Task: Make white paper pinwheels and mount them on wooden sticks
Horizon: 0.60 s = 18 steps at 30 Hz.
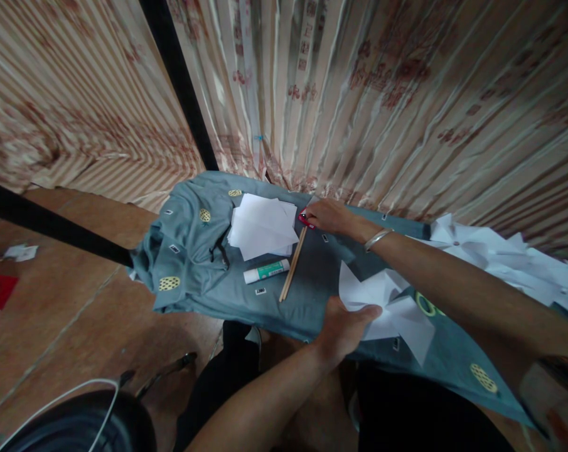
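My left hand [342,326] pinches a white paper pinwheel [382,301] near its centre, thumb on top, close to the table's front edge. Its blades stand up and fan out to the right. Farther back, my right hand [331,215], with a bracelet on the wrist, closes its fingers on a small red object [306,219] with a shiny part; its exact kind is hard to make out. Just below that hand lie thin wooden sticks [293,267]. Left of them are a stack of white paper sheets [262,225] and a glue stick [267,271] with a green label.
Several white paper pinwheels [504,251] are heaped at the table's right end. A yellow-green ring-shaped thing [425,304] shows partly behind the held pinwheel. A blue-grey cloth [194,251] covers the table. Behind hangs a patterned curtain [284,94]; a black stool [76,420] stands at lower left.
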Tool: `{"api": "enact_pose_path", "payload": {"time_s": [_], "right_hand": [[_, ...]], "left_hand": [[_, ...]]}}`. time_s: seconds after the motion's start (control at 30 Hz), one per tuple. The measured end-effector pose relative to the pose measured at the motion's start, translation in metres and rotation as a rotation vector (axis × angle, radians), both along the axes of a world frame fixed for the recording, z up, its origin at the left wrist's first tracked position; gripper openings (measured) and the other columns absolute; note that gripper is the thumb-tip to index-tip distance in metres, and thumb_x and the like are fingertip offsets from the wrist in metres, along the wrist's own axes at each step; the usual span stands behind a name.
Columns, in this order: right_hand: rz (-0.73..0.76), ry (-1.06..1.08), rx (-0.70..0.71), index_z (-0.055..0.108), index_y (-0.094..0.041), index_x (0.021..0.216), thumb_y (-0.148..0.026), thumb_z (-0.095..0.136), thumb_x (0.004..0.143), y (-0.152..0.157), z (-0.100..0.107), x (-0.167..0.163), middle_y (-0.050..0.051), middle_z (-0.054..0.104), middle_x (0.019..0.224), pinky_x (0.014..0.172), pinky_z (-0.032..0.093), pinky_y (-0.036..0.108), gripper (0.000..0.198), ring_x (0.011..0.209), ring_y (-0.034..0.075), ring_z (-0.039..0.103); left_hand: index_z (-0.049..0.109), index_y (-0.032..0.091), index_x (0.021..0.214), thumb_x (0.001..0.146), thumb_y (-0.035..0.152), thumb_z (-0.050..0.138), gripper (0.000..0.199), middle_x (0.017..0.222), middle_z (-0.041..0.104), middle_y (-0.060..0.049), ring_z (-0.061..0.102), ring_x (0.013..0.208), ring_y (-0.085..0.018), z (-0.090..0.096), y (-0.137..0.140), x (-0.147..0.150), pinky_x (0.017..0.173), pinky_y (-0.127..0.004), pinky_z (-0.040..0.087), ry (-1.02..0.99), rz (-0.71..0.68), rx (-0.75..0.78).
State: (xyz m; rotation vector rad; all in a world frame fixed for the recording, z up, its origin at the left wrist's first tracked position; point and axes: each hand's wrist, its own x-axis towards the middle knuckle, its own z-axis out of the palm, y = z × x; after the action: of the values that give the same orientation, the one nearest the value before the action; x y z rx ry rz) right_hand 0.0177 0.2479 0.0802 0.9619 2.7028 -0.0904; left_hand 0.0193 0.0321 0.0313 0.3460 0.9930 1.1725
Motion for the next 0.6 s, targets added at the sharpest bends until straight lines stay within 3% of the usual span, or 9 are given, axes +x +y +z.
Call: {"api": "enact_pose_path", "payload": {"time_s": [0.17, 0.37, 0.6], "right_hand": [[-0.041, 0.029, 0.025, 0.073, -0.017, 0.101, -0.025, 0.045, 0.094, -0.0026, 0.0019, -0.0013, 0.01, 0.075, 0.102, 0.081, 0.042, 0.032, 0.03, 0.098, 0.025, 0.066], [-0.034, -0.009, 0.078, 0.073, -0.012, 0.103, -0.022, 0.042, 0.095, -0.0054, -0.0012, -0.0052, 0.018, 0.073, 0.107, 0.082, 0.043, 0.035, 0.033, 0.101, 0.028, 0.066], [-0.06, 0.019, 0.094, 0.073, -0.01, 0.093, -0.018, 0.044, 0.092, -0.0027, -0.0053, -0.0068, 0.019, 0.074, 0.1, 0.075, 0.043, 0.035, 0.031, 0.095, 0.031, 0.068]], "left_hand": [[0.08, 0.017, 0.083, 0.059, 0.02, 0.079, 0.025, 0.088, 0.078, -0.006, 0.072, 0.079, -0.025, -0.0028, 0.0001, 0.0005, 0.07, -0.029, 0.054, -0.016, 0.011, 0.027], [0.08, 0.016, 0.08, 0.058, 0.019, 0.079, 0.023, 0.084, 0.078, -0.006, 0.071, 0.075, -0.022, 0.0009, 0.0, -0.0008, 0.069, -0.028, 0.053, -0.067, 0.006, 0.012], [0.078, 0.015, 0.079, 0.058, 0.017, 0.08, 0.021, 0.081, 0.077, -0.006, 0.07, 0.073, -0.021, 0.002, 0.0011, -0.001, 0.066, -0.027, 0.052, 0.011, -0.017, -0.035]]}}
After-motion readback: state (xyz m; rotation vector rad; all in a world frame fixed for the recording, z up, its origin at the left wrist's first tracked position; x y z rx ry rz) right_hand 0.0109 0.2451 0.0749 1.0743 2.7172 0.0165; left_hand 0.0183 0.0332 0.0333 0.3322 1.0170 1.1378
